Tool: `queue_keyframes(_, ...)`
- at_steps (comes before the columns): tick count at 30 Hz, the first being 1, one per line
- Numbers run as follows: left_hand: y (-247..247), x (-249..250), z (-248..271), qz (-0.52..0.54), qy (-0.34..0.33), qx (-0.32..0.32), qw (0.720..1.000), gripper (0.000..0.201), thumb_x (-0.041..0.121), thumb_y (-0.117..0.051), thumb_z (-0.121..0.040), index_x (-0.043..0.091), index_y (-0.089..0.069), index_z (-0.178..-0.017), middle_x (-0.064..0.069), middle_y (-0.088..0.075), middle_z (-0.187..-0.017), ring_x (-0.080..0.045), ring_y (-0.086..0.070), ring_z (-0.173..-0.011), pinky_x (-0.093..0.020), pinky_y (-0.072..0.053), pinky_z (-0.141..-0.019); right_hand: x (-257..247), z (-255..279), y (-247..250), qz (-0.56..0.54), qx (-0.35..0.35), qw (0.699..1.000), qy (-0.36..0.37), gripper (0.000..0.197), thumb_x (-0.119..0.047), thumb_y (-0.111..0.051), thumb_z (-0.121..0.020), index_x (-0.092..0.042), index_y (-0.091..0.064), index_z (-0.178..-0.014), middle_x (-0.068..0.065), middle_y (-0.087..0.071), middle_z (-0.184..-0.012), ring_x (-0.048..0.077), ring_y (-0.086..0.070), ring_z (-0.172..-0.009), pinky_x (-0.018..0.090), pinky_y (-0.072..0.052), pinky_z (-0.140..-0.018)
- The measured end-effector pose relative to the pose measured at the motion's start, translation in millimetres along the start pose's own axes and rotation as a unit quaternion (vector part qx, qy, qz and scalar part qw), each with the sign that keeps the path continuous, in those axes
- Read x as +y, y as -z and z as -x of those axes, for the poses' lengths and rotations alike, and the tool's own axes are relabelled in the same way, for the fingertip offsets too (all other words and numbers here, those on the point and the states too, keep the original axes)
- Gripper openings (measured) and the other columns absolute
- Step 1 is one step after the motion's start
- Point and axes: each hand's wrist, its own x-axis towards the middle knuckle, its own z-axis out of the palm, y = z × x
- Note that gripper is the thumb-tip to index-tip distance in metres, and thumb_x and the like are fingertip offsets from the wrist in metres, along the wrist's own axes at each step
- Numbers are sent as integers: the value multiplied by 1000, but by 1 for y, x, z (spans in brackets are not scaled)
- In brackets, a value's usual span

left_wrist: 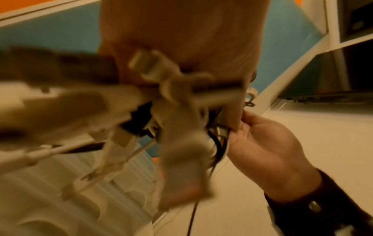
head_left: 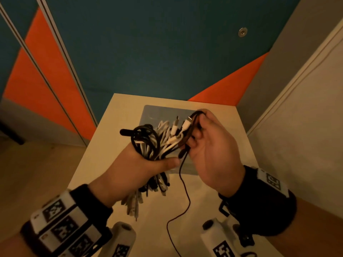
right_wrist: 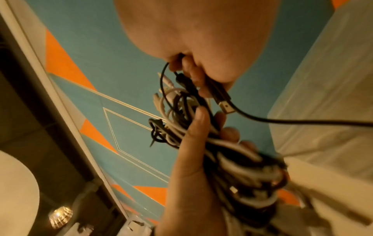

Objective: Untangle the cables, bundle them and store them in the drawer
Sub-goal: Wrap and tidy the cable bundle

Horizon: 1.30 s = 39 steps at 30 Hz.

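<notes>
Left hand fist-gripped around the cable bundle, thumb clamped across it, held above the table. Right hand, just right of the bundle, fingers curled, pinching a black cable near its connector; its slack hangs toward the table.
</notes>
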Motion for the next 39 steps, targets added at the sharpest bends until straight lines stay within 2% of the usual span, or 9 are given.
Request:
queue_keyframes(9,-17,-13,-9,104,23,21,994,34,1,-75,-80,27,-71,-103,8,-76,-95,-7,-71,-90,-17,-54,-73,5,0,-3,-72,-3,997,19,10,-21,-44,-85,-14,-45,-79,-1,-34,-63,15,-33,-60,29,-31,-62)
queue_keyframes(13,-17,-15,-11,123,27,25,992,36,-4,-70,-82,23,-71,-107,2,-75,-101,-11,-70,-96,-19,-55,-79,5,0,-6,-70,-22,997,31,12,-19,-41,-89,-12,-45,-81,0,-35,-64,16,-35,-63,27,-36,-64)
queue_keyframes(16,-19,-13,-12,151,32,8,988,37,-5,-67,-84,20,-71,-112,-5,-74,-108,-18,-69,-103,-28,-56,-88,4,-1,-6,-68,-41,996,34,13,-20,-40,-90,-13,-45,-81,2,-35,-68,18,-37,-67,28,-40,-67)
queue_keyframes(20,-18,-14,-11,179,79,-11,981,36,-6,-66,-84,24,-74,-103,-13,-73,-105,-31,-69,-98,-40,-60,-82,3,-3,-1,-36,-51,997,38,15,-20,-40,-89,-13,-50,-80,2,-40,-68,19,-41,-68,31,-40,-70)
queue_keyframes(26,-8,-11,-8,119,51,-48,991,42,-1,-72,-82,35,-71,-104,9,-76,-97,-8,-71,-89,-17,-55,-70,10,0,9,9,-43,999,17,13,-17,-42,-88,-7,-51,-87,14,-38,-88,30,-35,-81,40,-35,-81)
queue_keyframes(29,-4,-14,-5,60,41,-27,997,43,3,-75,-81,42,-72,-99,7,-74,-102,-11,-69,-96,-21,-57,-78,15,3,14,34,-52,998,6,14,-15,-44,-87,-4,-54,-88,18,-42,-94,33,-37,-92,43,-40,-87)
queue_keyframes(32,1,-13,-3,50,32,14,998,46,1,-72,-82,47,-73,-91,10,-75,-91,-8,-70,-84,-25,-58,-70,14,5,16,88,-70,993,30,22,-12,-46,-85,-12,-67,-86,13,-61,-90,28,-59,-95,34,-51,-91)
queue_keyframes(35,9,-12,-5,61,12,64,996,41,4,-73,-82,44,-73,-90,8,-75,-85,-11,-71,-77,-29,-58,-65,13,3,27,161,-67,982,71,28,-15,-52,-85,-27,-74,-97,4,-69,-110,23,-61,-115,41,-44,-106)
queue_keyframes(39,19,-12,-12,117,12,117,986,23,1,-71,-82,23,-70,-90,-2,-72,-78,-23,-71,-76,-38,-59,-66,31,6,55,340,-119,932,50,35,-44,-60,-80,-41,-61,-114,-12,-60,-119,9,-57,-115,28,-48,-94)
